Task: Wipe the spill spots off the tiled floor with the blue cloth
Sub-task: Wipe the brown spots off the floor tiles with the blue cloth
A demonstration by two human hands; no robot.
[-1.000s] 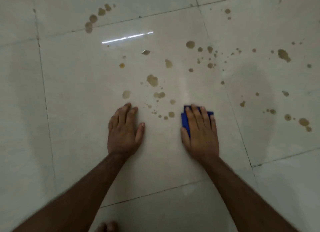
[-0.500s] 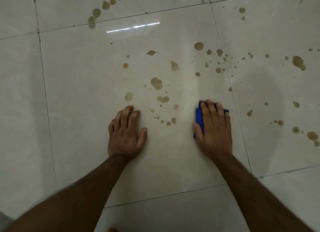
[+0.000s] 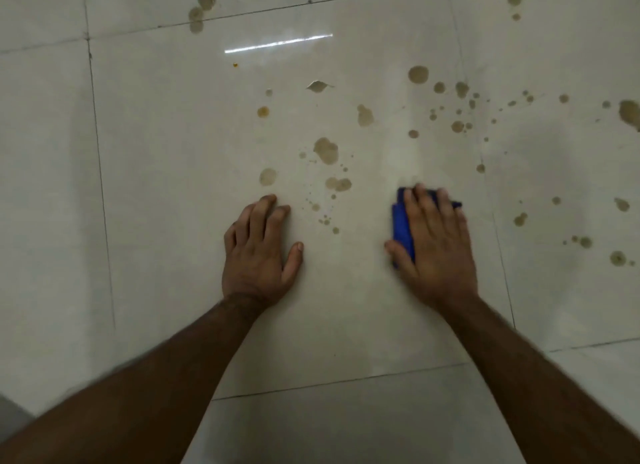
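Observation:
My right hand (image 3: 434,245) lies flat on a folded blue cloth (image 3: 401,226), pressing it against the pale tiled floor (image 3: 173,186); only the cloth's left and far edges show around the fingers. My left hand (image 3: 258,252) is planted palm-down on the tile, fingers apart, holding nothing. Several brown spill spots (image 3: 325,150) are scattered between and beyond the hands. More spots (image 3: 457,125) spread to the right of the cloth, and a group (image 3: 201,9) sits at the far left near a grout line.
Dark grout lines (image 3: 104,203) divide the large glossy tiles. A bright light streak reflection (image 3: 277,43) lies on the tile ahead. A small pale chip or scrap (image 3: 317,86) sits among the spots.
The right hand slid the blue cloth to the right and a little forward across the tile. The left hand stayed planted in place.

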